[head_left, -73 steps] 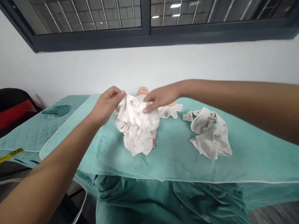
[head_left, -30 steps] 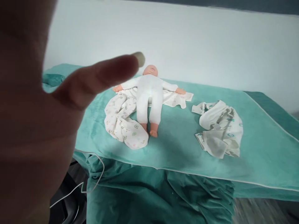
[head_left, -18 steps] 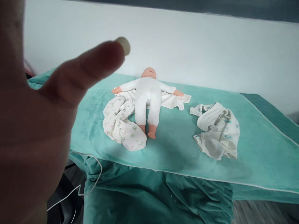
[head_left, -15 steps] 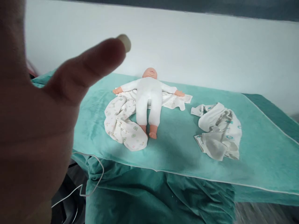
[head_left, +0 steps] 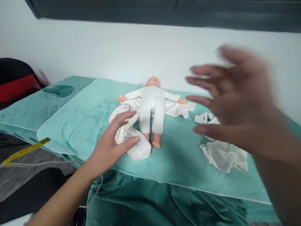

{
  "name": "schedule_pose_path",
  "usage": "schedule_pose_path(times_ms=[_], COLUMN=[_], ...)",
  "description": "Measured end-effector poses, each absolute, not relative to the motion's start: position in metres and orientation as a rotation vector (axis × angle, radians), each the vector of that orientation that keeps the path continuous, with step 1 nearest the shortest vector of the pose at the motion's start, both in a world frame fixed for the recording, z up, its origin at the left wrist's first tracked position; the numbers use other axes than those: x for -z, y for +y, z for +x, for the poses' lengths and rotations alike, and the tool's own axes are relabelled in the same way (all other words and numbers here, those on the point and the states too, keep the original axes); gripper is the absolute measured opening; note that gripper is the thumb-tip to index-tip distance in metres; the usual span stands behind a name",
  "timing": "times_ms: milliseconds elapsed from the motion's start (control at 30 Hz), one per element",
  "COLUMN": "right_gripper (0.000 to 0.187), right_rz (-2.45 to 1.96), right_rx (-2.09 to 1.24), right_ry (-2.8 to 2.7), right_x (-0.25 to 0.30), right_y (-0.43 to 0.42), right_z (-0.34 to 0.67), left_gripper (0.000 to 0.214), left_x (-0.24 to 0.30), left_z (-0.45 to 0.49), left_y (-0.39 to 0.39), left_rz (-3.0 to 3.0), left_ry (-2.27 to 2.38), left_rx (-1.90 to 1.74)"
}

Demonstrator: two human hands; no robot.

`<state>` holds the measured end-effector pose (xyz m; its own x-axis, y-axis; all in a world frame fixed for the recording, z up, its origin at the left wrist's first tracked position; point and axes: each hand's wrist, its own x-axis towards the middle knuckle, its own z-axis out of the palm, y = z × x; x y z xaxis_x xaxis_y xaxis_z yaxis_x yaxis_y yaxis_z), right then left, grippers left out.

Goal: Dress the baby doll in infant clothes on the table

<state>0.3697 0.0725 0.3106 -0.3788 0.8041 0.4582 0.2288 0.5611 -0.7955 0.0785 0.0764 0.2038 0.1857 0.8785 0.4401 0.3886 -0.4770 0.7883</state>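
A baby doll [head_left: 152, 97] with a white cloth body lies on its back, arms spread, head toward the wall. Beneath its arms and beside its legs is a white printed baby garment [head_left: 139, 150], partly hidden by the doll and my hand. My left hand [head_left: 113, 141] hovers over that garment, fingers apart and holding nothing. Raised at the right, my right hand [head_left: 240, 94] is blurred, its fingers spread and empty. Behind it, a second white baby garment [head_left: 223, 157] with blue-green prints lies crumpled, partly covered by my hand and forearm.
The doll and clothes lie on a green-covered bed [head_left: 77, 122] against a white wall [head_left: 113, 47]. A face hole [head_left: 58, 91] shows at its left end. Black chairs stand at left, near a pale cable [head_left: 47, 163] and a yellow strap [head_left: 25, 152].
The large hand close to the camera at left is gone. Both my hands now reach forward over the bed. The view has shifted, showing more on the left; doll and garments lie as before.
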Motion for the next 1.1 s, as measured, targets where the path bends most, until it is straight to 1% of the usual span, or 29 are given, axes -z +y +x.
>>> schedule_pose_path(times_ms=[67,133,200,267,367,467,533,633,700,767,833,900,967,1067,1100], right_gripper=[0.085,0.081,0.072,0.064,0.054,0.05,0.051,0.061,0.072,0.08,0.087,0.091,0.087,0.065,0.061], right_rz=[-0.905,-1.098,-1.248,-1.317,-1.381,-1.458,-1.484,-1.557,-1.656,-1.733,-1.758,-1.776,-1.77,-1.681,-1.655], right_rx=[-0.783,-0.816,-0.85,-0.863,-0.859,-0.817,-0.757,-0.682,-0.663,-0.676,-0.73,-0.81,-0.903,-1.107,-1.186], right_ry=[-1.884,-1.812,-1.745,-1.653,-1.505,-1.45,-1.473,-1.559,-1.611,-1.631,-1.628,-1.636,-1.669,-1.766,-1.792], right_x=[-0.28,-0.241,-0.205,-0.179,-0.162,-0.159,-0.16,-0.162,-0.163,-0.165,-0.168,-0.172,-0.177,-0.185,-0.188], right_y=[0.105,0.136,0.16,0.175,0.192,0.214,0.235,0.274,0.304,0.333,0.359,0.381,0.398,0.416,0.422], right_z=[0.373,0.378,0.382,0.382,0.379,0.374,0.372,0.369,0.366,0.364,0.361,0.359,0.358,0.361,0.362], left_gripper=[0.064,0.07,0.062,0.047,0.028,0.025,0.025,0.024,0.022,0.029,0.039,0.041,0.041,0.044,0.044], left_x=[-0.165,-0.125,-0.097,-0.087,-0.092,-0.104,-0.115,-0.136,-0.152,-0.164,-0.168,-0.165,-0.16,-0.159,-0.161], left_z=[0.069,0.059,0.05,0.045,0.048,0.062,0.077,0.102,0.116,0.128,0.137,0.144,0.15,0.16,0.162], left_y=[0.085,0.091,0.097,0.106,0.131,0.163,0.18,0.194,0.201,0.21,0.221,0.234,0.244,0.253,0.255], left_rz=[2.11,2.209,2.327,2.413,2.439,2.38,2.34,2.314,2.231,2.012,1.72,1.435,1.166,0.892,0.851], left_ry=[1.388,1.577,1.667,1.672,1.632,1.693,1.763,1.665,1.541,1.467,1.444,1.398,1.256,1.005,0.976], left_rx=[-1.0,-0.787,-0.687,-0.67,-0.678,-0.72,-0.731,-0.785,-0.969,-1.073,-1.031,-0.945,-0.893,-0.861,-0.851])
